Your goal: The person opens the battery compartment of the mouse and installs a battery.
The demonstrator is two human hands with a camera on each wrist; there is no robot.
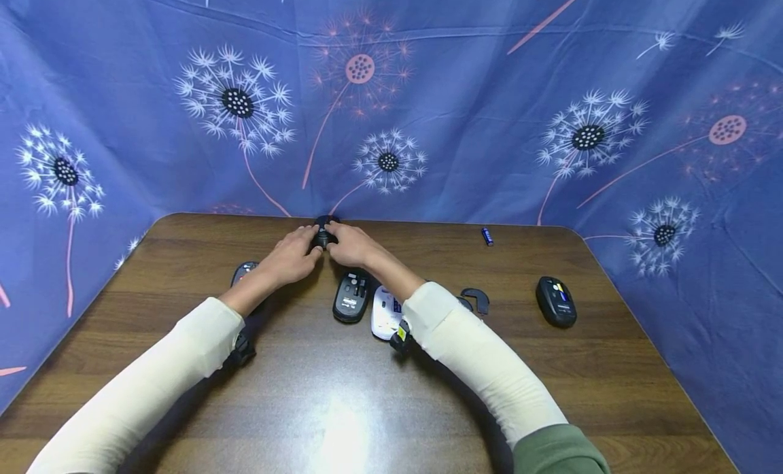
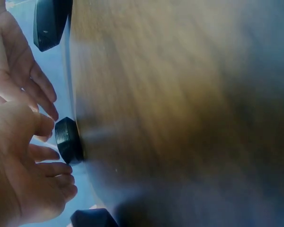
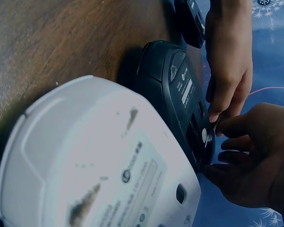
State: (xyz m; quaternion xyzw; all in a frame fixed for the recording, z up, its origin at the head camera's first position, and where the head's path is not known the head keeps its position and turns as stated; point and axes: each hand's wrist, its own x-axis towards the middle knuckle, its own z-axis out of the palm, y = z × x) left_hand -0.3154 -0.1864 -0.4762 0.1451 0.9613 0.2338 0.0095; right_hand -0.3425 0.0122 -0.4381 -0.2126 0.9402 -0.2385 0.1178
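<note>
At the table's far edge, both hands are at a small black computer mouse (image 1: 323, 234). My left hand (image 1: 295, 255) holds its left side, thumb near and fingers farther back. My right hand (image 1: 351, 245) holds the right side, with fingertips on the top. From the left wrist, this mouse (image 2: 69, 141) is seen edge-on beside the left fingers. The fingers hide part of it. Nearer than the right hand lie another black mouse (image 1: 351, 297), underside up, and a white mouse (image 1: 385, 313), partly covered by the right forearm. Their labelled undersides show large in the right wrist view.
A further mouse (image 1: 243, 271) is half hidden by the left forearm. To the right lie a dark curved cover (image 1: 478, 299), a blue battery (image 1: 486, 236) and an upturned black mouse (image 1: 556, 302) with its battery bay exposed. A blue dandelion-print cloth (image 1: 453, 120) hangs behind the wooden table (image 1: 293, 406).
</note>
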